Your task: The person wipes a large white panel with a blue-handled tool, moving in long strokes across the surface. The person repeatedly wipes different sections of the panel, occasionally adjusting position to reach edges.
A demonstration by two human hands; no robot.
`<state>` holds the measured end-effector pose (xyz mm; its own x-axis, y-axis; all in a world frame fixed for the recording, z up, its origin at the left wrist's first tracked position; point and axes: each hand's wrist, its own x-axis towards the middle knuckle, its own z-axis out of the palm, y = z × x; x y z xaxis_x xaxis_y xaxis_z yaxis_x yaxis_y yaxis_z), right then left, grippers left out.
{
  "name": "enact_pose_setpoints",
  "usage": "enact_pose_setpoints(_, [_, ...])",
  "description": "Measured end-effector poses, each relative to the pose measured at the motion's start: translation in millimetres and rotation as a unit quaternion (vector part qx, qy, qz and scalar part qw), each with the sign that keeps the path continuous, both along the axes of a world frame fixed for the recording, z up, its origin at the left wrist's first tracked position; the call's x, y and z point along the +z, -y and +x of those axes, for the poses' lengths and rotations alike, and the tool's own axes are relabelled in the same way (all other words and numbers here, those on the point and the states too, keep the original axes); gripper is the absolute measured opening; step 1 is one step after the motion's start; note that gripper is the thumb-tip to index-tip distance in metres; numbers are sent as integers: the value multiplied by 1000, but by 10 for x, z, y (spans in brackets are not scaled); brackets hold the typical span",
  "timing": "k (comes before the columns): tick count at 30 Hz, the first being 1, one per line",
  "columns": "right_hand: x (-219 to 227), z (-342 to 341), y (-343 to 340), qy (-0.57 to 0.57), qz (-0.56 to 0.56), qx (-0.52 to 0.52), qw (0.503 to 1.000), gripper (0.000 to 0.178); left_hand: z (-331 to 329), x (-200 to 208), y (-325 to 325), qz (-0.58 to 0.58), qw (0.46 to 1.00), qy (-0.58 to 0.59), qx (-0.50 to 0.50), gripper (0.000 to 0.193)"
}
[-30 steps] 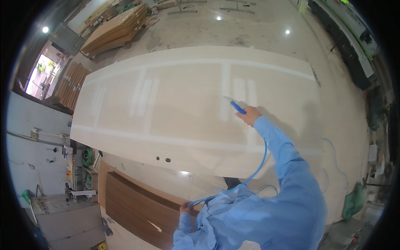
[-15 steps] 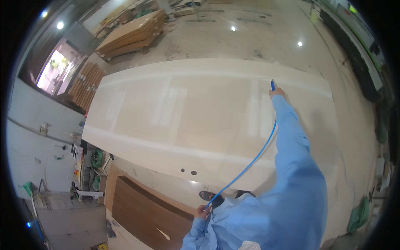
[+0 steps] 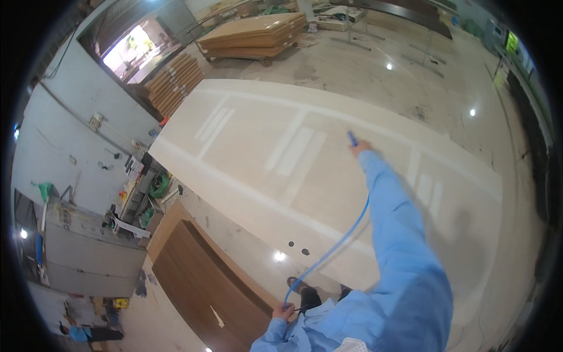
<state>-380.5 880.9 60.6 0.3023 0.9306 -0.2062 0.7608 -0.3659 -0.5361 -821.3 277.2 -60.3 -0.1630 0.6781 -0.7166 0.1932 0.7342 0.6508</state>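
A large white panelled door lies flat in front of me. My right hand reaches out over its middle and is shut on a blue air nozzle pointing at the panel. A thin blue hose runs from the nozzle back down to my left hand, which grips it near my chest. Both arms wear light blue sleeves.
A dark brown door lies lower left beside the white one. Stacks of wooden boards stand at the back on a cart. A grey wall with a cluttered bench runs along the left. A person in blue crouches at lower left.
My right arm has swept across the door with the nozzle, and my view has swung so the panel now sits more to the right and closer.
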Motion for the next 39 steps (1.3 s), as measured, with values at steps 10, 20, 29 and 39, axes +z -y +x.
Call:
enact_pose_setpoints(10, [-10, -1298, 1099, 21, -67, 309, 948, 60, -199, -655, 246, 7, 998, -52, 40, 8])
enact_pose_setpoints(20, [234, -1213, 1314, 29, 11, 378, 925, 53, -54, -721, 247, 36, 998, -12, 50, 9])
enact_pose_setpoints(29, [307, -1065, 2107, -24, -41, 315, 948, 46, 81, -1101, 370, 73, 996, -11, 59, 12])
enact_pose_setpoints(39, [559, -987, 3057, -132, -340, 382, 849, 35, 438, -287, -359, 145, 989, 14, 17, 24])
